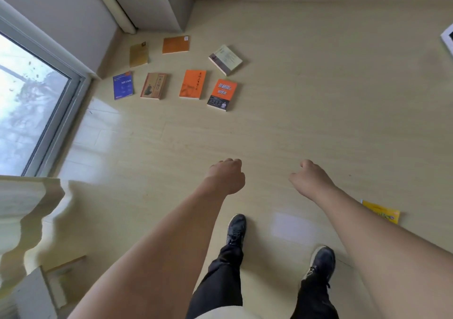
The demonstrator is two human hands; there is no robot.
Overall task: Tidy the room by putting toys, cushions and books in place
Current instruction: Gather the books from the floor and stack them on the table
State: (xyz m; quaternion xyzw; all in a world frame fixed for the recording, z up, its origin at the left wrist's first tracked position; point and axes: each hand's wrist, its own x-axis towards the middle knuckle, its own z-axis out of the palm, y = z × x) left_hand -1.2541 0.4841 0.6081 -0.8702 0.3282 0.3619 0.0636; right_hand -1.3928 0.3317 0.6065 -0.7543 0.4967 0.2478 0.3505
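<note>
Several books lie flat on the pale wooden floor ahead of me: a blue book [123, 85], a brown book [153, 86], an orange book [193, 84], an orange-and-black book [222, 94], a cream book [225, 59], an orange book [175, 45] and a tan book [139, 54] behind them. A yellow book [382, 212] lies by my right forearm. My left hand [226, 175] hangs in a loose fist holding nothing. My right hand [311, 176] also has its fingers curled and holds nothing. Both hands are well short of the books.
A grey cabinet [157, 2] stands against the far wall. A glass door [29, 102] fills the left side. Cream carved furniture [27, 210] juts in at lower left. A white object [447, 40] shows at the right edge. My feet in dark shoes [236, 229] stand below.
</note>
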